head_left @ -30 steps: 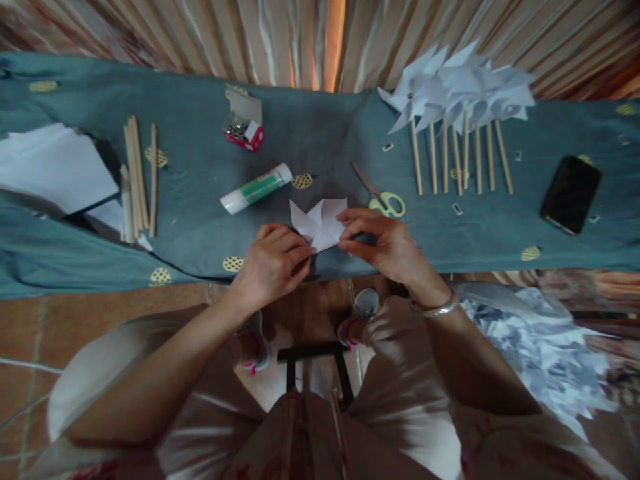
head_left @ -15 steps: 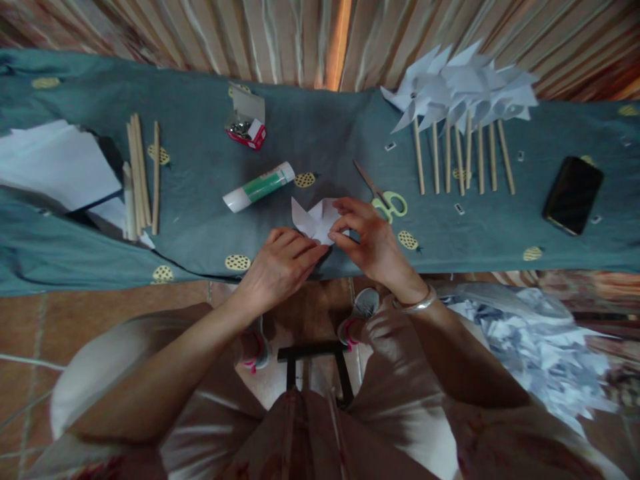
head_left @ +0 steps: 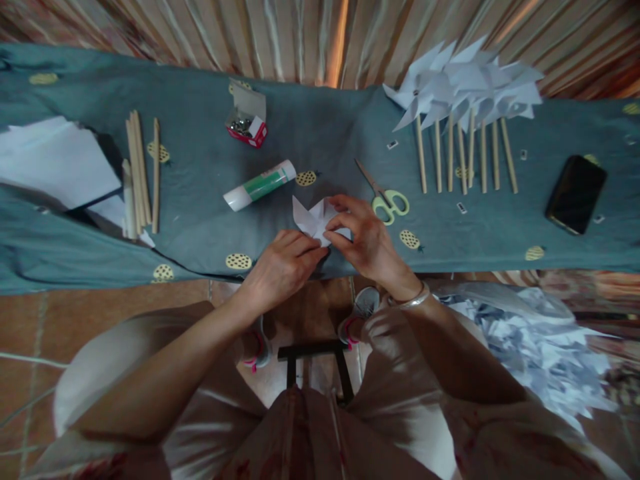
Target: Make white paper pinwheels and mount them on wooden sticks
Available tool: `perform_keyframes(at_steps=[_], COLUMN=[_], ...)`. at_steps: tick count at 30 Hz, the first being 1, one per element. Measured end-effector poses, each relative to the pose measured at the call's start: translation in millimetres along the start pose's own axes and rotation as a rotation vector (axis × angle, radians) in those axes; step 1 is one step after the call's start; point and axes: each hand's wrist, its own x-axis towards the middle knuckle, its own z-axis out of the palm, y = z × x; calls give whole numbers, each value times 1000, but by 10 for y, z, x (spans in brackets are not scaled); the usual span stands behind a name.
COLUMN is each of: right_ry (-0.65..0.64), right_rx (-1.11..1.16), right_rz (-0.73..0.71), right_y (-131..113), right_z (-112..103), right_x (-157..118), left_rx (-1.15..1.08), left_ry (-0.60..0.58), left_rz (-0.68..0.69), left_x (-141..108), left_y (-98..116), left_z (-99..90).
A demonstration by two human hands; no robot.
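Between my hands, near the table's front edge, is a white paper pinwheel [head_left: 316, 217] with pointed, folded-up blades. My left hand [head_left: 287, 263] pinches its lower left edge with closed fingers. From the right, my right hand [head_left: 364, 235] presses thumb and fingertips on the paper by its middle and right side, hiding part of it. Green-handled scissors [head_left: 383, 195] lie just beyond my right hand, blades pointing away to the left. A green and white glue stick [head_left: 260, 185] rests on its side past my left hand.
An opened red box of small metal pins [head_left: 247, 127] stands farther back. Wooden sticks [head_left: 137, 177] and white paper sheets [head_left: 55, 160] lie left. Finished pinwheels on sticks [head_left: 463, 90] and a black phone [head_left: 576, 195] are right. A bag of paper pieces [head_left: 540, 347] sits below the table's right side.
My right hand has shifted slightly left over the pinwheel, its fingertips now closer to the middle. My left hand keeps its hold, almost unmoved.
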Motion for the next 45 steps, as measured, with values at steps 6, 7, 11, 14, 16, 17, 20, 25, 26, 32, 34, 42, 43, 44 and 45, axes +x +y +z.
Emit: perform_keyframes(at_steps=[6, 7, 11, 14, 16, 17, 20, 25, 26, 32, 34, 42, 43, 44, 45], right_ry=[17, 15, -3, -18, -21, -23, -36, -40, -39, -49, -53, -57, -62, -68, -73], right_rx=[6, 7, -8, -27, -39, -47, -72, -92, -93, -100, -100, -113, -116, -120, -127], right_rz=[14, 15, -3, -33, -40, -41, -40, -34, -34, -40, -36, -42, -41, -41, -44], right_y=[18, 14, -6, -9, -9, -10, -18, -45, -49, -46, -42, -52, -51, -49, -47], right_z=[-27, -35, -73, -96, -106, -111, -122, -120, -117, -105, -104, -107, -108, -109, -109], right_x=[-9, -11, -29, -46, -55, -58, -66, -76, -78, -85, -84, -87, -90, -92, -93], left_rx=[10, 9, -7, 0, -5, -12, -29, -15, -17, -22, -18, 15, 17, 17, 16], left_ry=[-15, -18, -23, -25, -28, -29, -33, 6, 17, -18, -19, -16, -18, -20, -19], left_rz=[-31, -37, -51, -50, -52, -55, -62, -41, -36, -64, -58, -46, -47, -48, -46], left_x=[-6, -8, -12, -11, -10, -9, -2, 17, 18, 9, 8, 14, 15, 16, 17], left_y=[1, 1, 0, -4, -8, -9, -10, 1, 4, 19, 20, 15, 16, 16, 17], left_z=[17, 19, 22, 24, 29, 31, 36, 32, 32, 26, 22, 24, 23, 21, 18])
